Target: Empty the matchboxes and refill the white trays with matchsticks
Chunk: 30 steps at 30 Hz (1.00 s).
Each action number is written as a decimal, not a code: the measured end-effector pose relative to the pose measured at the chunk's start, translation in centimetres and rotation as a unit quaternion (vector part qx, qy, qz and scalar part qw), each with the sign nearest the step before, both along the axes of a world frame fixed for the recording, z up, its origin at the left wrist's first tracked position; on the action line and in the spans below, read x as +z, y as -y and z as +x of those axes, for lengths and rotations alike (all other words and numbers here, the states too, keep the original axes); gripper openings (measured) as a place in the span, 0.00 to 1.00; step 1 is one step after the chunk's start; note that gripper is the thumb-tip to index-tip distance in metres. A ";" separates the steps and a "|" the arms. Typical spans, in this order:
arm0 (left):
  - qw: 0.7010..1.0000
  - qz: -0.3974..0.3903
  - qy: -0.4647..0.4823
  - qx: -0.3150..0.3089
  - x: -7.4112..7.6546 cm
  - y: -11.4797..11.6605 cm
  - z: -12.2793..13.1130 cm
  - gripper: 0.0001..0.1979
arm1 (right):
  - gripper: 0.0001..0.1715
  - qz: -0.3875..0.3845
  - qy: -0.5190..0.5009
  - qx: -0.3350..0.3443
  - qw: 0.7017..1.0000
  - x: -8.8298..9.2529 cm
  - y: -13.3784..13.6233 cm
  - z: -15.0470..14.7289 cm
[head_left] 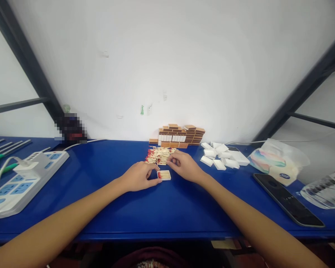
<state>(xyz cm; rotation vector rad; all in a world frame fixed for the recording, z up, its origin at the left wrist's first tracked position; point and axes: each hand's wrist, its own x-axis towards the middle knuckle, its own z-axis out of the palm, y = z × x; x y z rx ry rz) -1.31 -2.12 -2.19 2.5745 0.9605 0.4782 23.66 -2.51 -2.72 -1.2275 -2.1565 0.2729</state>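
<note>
A small white matchbox tray point(164, 179) lies on the blue table, with red-tipped matches inside it. My left hand point(139, 176) grips its left end between thumb and fingers. Just behind the tray is a loose heap of matches point(159, 153), their red heads mostly toward the left. My right hand point(185, 165) is at the heap's right edge with the fingers curled and pinched together; whether matches are between the fingertips is hidden. Stacked brown matchboxes point(195, 136) stand behind the heap against the wall, some showing white ends.
White matchbox trays point(219, 165) lie piled at the right. Further right are a tissue pack point(279, 160), a black phone point(289, 201) and a clear plastic bottle point(326, 190). A white power strip point(36, 182) with a cable and green-handled tools point(2, 172) occupy the left side.
</note>
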 end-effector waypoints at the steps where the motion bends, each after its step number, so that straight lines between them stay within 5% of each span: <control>1: 1.000 -0.001 0.000 -0.009 0.1 0.0 0.0 0.19 | 0.05 -0.001 0.001 -0.011 1.000 -0.2 -0.3 0.1; 30: 0.998 0.011 -0.032 -0.051 0.3 0.2 0.0 0.17 | 0.05 -0.055 0.083 -0.044 0.994 -1.8 -0.7 -0.5</control>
